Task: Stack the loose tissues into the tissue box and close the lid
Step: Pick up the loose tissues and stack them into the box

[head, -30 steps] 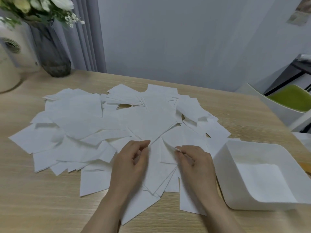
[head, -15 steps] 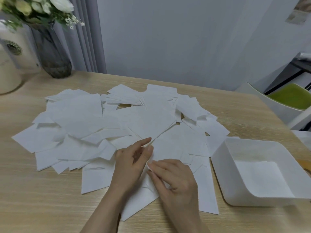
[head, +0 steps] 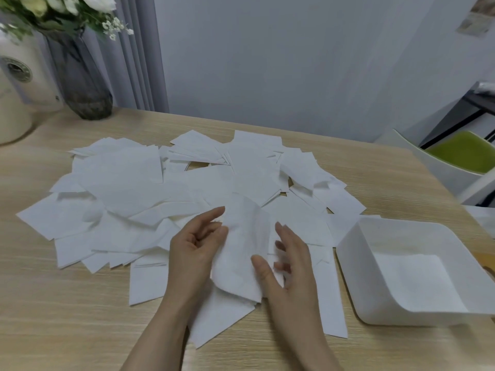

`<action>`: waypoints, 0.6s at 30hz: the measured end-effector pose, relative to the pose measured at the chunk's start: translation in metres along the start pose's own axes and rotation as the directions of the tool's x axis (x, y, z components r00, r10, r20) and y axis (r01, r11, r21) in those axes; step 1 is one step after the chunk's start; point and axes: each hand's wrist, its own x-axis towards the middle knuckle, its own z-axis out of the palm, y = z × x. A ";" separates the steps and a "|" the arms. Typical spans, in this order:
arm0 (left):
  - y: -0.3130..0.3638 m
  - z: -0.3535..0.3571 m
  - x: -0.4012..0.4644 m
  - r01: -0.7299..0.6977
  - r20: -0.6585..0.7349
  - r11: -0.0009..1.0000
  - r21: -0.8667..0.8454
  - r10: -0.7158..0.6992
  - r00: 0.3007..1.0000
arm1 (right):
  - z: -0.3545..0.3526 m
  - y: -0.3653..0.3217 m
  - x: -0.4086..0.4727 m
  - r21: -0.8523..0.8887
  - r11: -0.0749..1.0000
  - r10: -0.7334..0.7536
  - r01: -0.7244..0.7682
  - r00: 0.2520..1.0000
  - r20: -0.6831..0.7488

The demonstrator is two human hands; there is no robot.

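One tissue [head: 245, 245] is lifted up off the pile of loose tissues [head: 150, 194], just left of the white tissue box [head: 348, 253]. It bends and droops in the middle, so it looks very light, thin and soft. I think it will fold, crumple or tear if it is pulled hard.

The left hand [head: 195, 247] holds the tissue's left edge, with the fingers curled a little against it. The right hand [head: 288, 259] is at the tissue's right side; its thumb sits on the sheet and its fingers are spread apart. I cannot tell if those fingers are pinching it.

The tissue box is open, with what looks like a flat tissue already at the bottom. No lid shows near the box.

A good way to hold the tissue is probably by two edges, gently, so it stays flat going into the box. The pile is still big, so there looks to be lots left to do.
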 end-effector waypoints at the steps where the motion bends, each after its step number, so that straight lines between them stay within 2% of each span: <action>1: 0.001 0.000 0.000 -0.002 -0.014 1.000 -0.008 0.002 1.000 | 0.000 -0.004 0.002 0.084 0.995 0.056 -0.056 0.998 0.002; 6: 0.002 0.000 0.000 -0.001 -0.055 0.999 -0.032 -0.001 0.998 | 0.003 -0.013 0.008 0.371 0.898 0.217 -0.238 0.971 0.096; 10: 0.001 0.000 0.000 0.032 -0.039 0.996 -0.089 -0.036 0.999 | 0.004 -0.016 0.013 0.475 0.834 0.275 -0.279 0.958 0.080; 13: 0.002 0.000 0.001 0.054 -0.026 0.991 -0.121 -0.057 0.998 | 0.003 -0.016 0.018 0.595 0.741 0.307 -0.311 0.945 0.111; 18: 0.001 0.000 0.001 0.142 0.017 0.980 -0.136 -0.141 0.990 | 0.001 -0.013 0.024 0.605 0.730 0.315 -0.317 0.942 0.114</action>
